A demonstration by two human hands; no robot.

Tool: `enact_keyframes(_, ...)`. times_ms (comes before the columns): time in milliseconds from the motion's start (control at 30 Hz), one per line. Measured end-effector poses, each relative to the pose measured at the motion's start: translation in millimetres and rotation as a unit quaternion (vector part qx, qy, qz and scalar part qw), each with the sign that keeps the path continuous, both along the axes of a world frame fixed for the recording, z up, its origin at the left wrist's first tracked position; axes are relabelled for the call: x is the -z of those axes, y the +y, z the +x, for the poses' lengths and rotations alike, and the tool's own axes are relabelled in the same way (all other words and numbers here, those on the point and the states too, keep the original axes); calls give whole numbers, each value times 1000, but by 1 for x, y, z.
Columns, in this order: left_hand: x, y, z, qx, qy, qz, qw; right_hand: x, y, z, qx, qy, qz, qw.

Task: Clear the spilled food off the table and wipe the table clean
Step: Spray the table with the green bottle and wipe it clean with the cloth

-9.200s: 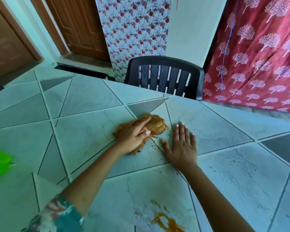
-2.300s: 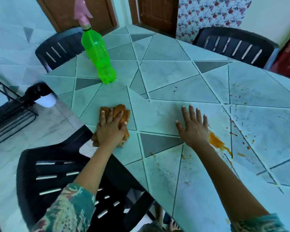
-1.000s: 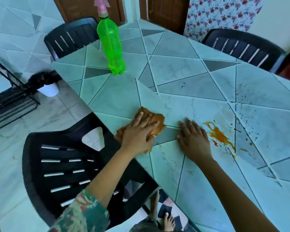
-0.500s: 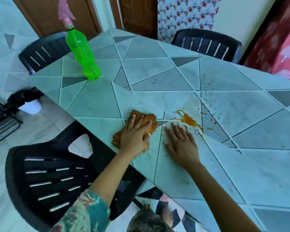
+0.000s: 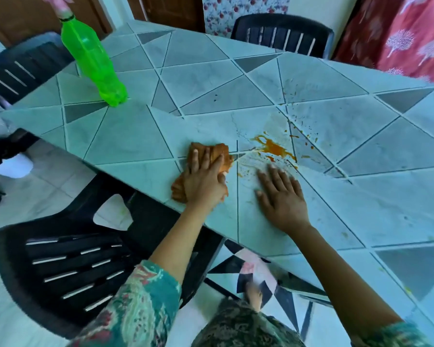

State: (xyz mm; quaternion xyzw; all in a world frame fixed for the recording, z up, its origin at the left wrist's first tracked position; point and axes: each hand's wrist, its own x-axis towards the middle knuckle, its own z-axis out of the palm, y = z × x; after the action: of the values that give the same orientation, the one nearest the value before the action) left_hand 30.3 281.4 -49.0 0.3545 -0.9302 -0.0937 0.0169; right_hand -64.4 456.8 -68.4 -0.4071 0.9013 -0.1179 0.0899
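Note:
An orange-brown cloth (image 5: 221, 152) lies bunched near the table's front edge, pressed flat under my left hand (image 5: 205, 181). Just right of it spreads an orange sauce spill (image 5: 273, 148) with small splatters (image 5: 308, 141) beyond. My right hand (image 5: 282, 196) rests palm down, fingers spread, on the tiled table (image 5: 211, 83) below the spill, holding nothing. A thin streak runs from the cloth's right corner to the spill.
A green spray bottle (image 5: 93, 61) with a pink nozzle stands at the far left corner. Black plastic chairs sit at the near left (image 5: 68, 261), far left (image 5: 15, 68) and far side (image 5: 283, 33). A red patterned curtain (image 5: 406, 38) hangs at the right.
Over the last second my left hand has slid the cloth rightward along the front edge toward the spill. My right hand stays flat just below the sauce.

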Motion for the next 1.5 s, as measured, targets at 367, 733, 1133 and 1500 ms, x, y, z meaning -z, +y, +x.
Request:
enact_keyframes(367,-4,-65,9,-46,-14,0,999,-5,27,15,66,3,17,998)
enact_keyframes(733,2,24,22,171,7,-18,985,-9,32,-6,120,26,33,992)
enact_keyframes(1133,2,-11,-104,43,2,-20,999,-5,46,-54,170,27,19,985)
enact_keyframes(1500,5,-75,-94,45,104,-7,994,-4,36,-96,173,26,18,984)
